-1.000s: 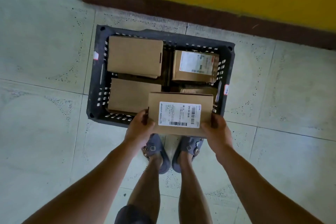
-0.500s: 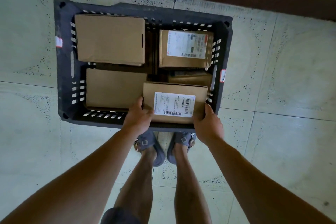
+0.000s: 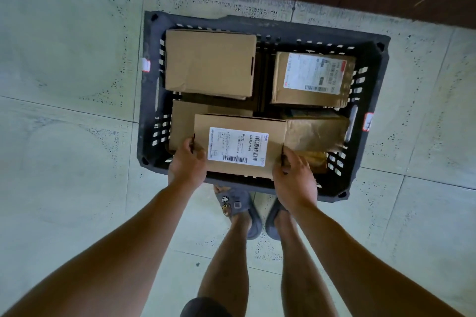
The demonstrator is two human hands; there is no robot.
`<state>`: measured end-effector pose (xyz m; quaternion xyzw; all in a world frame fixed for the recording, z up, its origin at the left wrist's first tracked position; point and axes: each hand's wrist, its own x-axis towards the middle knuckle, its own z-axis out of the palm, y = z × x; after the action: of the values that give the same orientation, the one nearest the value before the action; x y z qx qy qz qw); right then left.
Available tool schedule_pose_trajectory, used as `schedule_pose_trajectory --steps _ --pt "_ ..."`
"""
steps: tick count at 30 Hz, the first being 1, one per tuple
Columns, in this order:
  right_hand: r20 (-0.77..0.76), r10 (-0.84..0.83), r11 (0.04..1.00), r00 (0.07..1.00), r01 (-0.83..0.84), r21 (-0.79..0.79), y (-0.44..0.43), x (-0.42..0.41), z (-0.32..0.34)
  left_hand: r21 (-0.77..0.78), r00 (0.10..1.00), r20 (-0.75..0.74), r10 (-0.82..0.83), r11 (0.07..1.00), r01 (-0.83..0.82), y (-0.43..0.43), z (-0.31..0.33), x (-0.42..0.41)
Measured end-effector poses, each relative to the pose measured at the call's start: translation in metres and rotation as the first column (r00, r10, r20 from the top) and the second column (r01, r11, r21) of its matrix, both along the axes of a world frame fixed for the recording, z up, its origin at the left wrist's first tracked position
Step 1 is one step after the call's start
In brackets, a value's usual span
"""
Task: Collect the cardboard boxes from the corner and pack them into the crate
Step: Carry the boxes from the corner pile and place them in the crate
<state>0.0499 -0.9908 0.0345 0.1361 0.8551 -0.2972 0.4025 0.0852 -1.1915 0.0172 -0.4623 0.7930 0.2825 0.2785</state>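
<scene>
Soft even daylight, wide-angle edge distortion

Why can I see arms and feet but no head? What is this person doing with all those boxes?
The camera sits on the person's head, looking down, so you see only arms, legs and sandals. That is the only view. On the tiled floor stands a dark crate with cardboard boxes inside, like a plain box and a far labelled box. The left hand and right hand grip the ends of the held box, which has a barcode label, over the crate's near side.
</scene>
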Motion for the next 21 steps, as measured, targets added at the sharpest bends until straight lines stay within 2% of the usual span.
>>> schedule_pose_trajectory --steps 3,6,11,14,17,19,21 --pt "0.075 -0.006 1.0 0.997 0.008 -0.022 -0.031 -0.001 -0.007 -0.076 0.999 0.019 -0.044 0.996 0.045 -0.026 -0.008 0.004" --pt "0.147 -0.018 0.998 0.989 0.027 -0.058 -0.053 -0.005 -0.013 -0.076 0.989 0.099 -0.109 0.99 0.117 -0.04 -0.016 0.004" --pt "0.266 -0.091 0.976 0.96 0.139 -0.166 -0.069 -0.004 -0.022 -0.031 0.995 0.1 -0.027 0.999 0.03 -0.039 -0.019 0.006" --pt "0.285 -0.149 0.964 0.947 0.203 -0.173 -0.061 -0.007 -0.011 -0.033 0.999 0.034 -0.024 0.999 0.025 -0.034 -0.015 0.009" --pt "0.244 -0.2 0.96 0.949 0.239 -0.143 -0.038 -0.012 0.012 -0.085 0.993 -0.114 -0.043 0.996 0.033 -0.017 0.007 0.006" --pt "0.228 -0.228 0.954 0.947 0.264 -0.142 -0.017 -0.012 0.031 -0.03 0.972 -0.234 -0.017 0.999 0.011 0.004 0.031 -0.001" --pt "0.183 -0.233 0.952 0.955 0.262 -0.155 0.01 -0.012 0.053 0.09 0.948 -0.317 -0.04 0.993 0.072 0.031 0.055 -0.01"
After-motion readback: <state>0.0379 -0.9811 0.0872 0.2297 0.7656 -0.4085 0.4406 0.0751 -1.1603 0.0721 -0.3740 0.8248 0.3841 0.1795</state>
